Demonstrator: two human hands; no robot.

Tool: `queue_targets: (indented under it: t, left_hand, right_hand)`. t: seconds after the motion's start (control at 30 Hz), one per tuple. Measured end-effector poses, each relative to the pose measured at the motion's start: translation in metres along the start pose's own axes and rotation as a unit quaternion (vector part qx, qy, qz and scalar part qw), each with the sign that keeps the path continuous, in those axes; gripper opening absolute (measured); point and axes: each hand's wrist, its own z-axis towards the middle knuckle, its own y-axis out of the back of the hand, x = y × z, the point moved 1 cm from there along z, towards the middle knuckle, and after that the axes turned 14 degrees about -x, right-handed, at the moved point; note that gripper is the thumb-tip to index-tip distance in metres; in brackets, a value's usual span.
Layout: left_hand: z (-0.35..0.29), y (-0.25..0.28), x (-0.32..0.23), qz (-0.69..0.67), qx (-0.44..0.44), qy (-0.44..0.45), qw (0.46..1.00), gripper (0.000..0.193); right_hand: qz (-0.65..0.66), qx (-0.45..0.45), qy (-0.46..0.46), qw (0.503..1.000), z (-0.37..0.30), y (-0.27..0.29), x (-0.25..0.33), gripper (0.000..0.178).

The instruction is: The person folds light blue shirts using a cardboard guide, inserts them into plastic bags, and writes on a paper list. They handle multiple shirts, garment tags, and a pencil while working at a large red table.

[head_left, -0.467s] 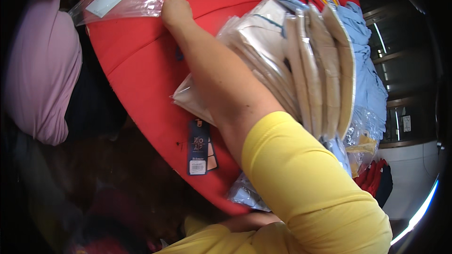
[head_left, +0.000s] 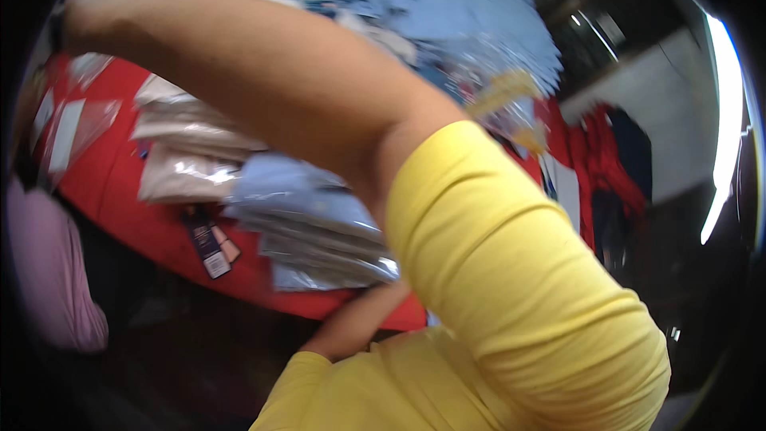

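At far left, a pink cloth [head_left: 48, 271] beside the red surface [head_left: 120, 191]. Near clear plastic bags [head_left: 68, 124], the right hand [head_left: 92, 12], stretched far across to the upper corner; too blurred to tell whether fingers clenched or released. Under that arm, beige packets [head_left: 187, 152] and blue packets [head_left: 319, 227], overlapped by colour, probably for sorting. Left forearm [head_left: 351, 323] going under the stack, perhaps supporting it; left hand hidden.

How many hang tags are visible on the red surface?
2: a dark tag with a white end and a brown tag beside it, both on the red surface below the beige packs. The arm may hide others.
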Motion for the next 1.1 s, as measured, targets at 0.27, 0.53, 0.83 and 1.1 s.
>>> queue_targets:
  t: [0.27,0.53,0.83,1.1]
  left_hand:
    - [0.022,0.023,-0.014,0.11,0.057,0.075,0.989,0.073]
    - [0.005,-0.014,-0.084,0.237,-0.046,0.255,0.936,0.056]
    - [0.001,-0.054,-0.087,0.294,-0.21,0.318,0.877,0.038]
    - [0.008,-0.06,-0.086,0.284,-0.241,0.356,0.857,0.037]
  right_hand:
    - [-0.004,0.075,-0.209,0.975,-0.338,0.417,-0.068,0.025]
    - [-0.078,-0.219,-0.739,0.632,-0.77,0.652,-0.022,0.022]
    - [-0.037,-0.356,-0.745,0.562,-0.893,0.597,-0.025,0.027]
    - [-0.122,-0.313,-0.746,0.576,-0.907,0.584,-0.024,0.034]
